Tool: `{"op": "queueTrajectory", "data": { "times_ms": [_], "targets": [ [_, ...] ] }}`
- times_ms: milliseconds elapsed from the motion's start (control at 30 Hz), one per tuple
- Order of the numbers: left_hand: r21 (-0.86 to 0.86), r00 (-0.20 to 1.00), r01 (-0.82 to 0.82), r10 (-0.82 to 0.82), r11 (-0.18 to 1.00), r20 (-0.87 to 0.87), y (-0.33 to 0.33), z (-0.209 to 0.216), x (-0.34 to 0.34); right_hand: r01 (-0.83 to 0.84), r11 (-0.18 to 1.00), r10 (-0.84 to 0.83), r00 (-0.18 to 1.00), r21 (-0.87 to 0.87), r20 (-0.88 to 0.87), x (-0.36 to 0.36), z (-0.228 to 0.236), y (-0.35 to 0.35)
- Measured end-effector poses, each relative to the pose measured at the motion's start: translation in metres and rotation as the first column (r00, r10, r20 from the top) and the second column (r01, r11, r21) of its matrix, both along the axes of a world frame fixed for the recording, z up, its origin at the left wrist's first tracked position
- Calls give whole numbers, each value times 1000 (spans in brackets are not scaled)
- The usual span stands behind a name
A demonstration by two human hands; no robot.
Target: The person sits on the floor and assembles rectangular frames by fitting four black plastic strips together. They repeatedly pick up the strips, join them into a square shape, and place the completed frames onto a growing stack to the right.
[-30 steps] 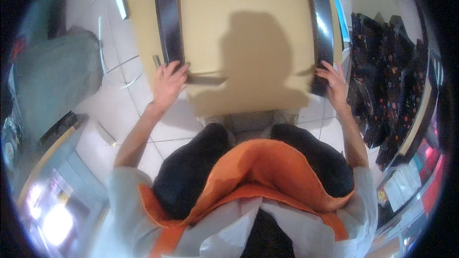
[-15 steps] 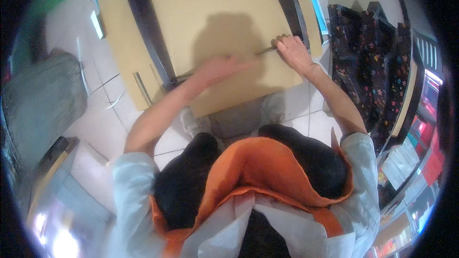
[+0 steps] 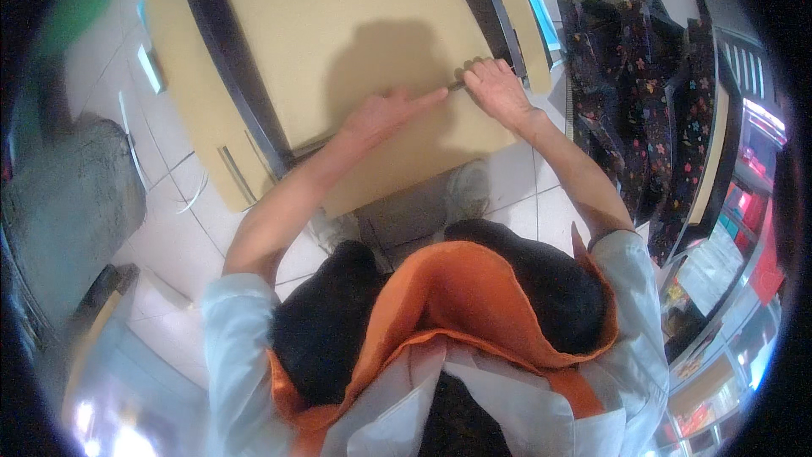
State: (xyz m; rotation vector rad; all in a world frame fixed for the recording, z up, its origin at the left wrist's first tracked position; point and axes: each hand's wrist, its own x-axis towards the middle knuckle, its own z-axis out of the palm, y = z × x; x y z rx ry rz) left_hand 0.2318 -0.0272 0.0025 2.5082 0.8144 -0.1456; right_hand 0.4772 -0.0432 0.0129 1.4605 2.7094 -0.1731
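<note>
A tan board (image 3: 296, 0) lies before my knees, with a dark rail (image 3: 228, 51) on its left and another dark rail (image 3: 482, 0) on its right. My right hand (image 3: 501, 95) is closed round a thin dark rod (image 3: 457, 85) beside the right rail. Stretched toward that rod's exposed end, the index finger of my left hand (image 3: 381, 118) seems to touch it; its other fingers are blurred. A thin dark strip (image 3: 309, 148) shows beside my left forearm near the left rail. Whether it joins the rod is hidden behind the hand.
Dark flower-patterned pieces (image 3: 626, 93) stand at the right, near shelves (image 3: 719, 288) with colourful goods. A grey slab-like object (image 3: 80, 186) is at the left. White strips (image 3: 152, 68) lie by the board on the tiled floor (image 3: 173, 203). An orange apron (image 3: 457, 288) covers my lap.
My left hand has steadied, its index finger now reaching the rod's end. My right hand keeps its grip. The board and surroundings have shifted slightly left in the picture.
</note>
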Motion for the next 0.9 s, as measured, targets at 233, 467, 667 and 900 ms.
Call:
{"op": "queueTrajectory", "data": {
  "times_ms": [233,467,667,900],
  "targets": [
    [-123,1000,-15,14,992,-7,-1,-1,2,35,998,-36,999,-60,-18,2,8,-1],
    [-140,1000,-26,26,990,-3,4,14,4,895,260,-820,6,-363,-573,43,-25,-121],
    [-173,1000,-17,17,985,-3,7,2,-5,-75,205,-807,-577,-976,-125,-2,23,-128],
    [-205,989,135,-145,969,-37,23,13,-2,329,943,-327,876,-57,-355,9,27,-69]
  ]
}}
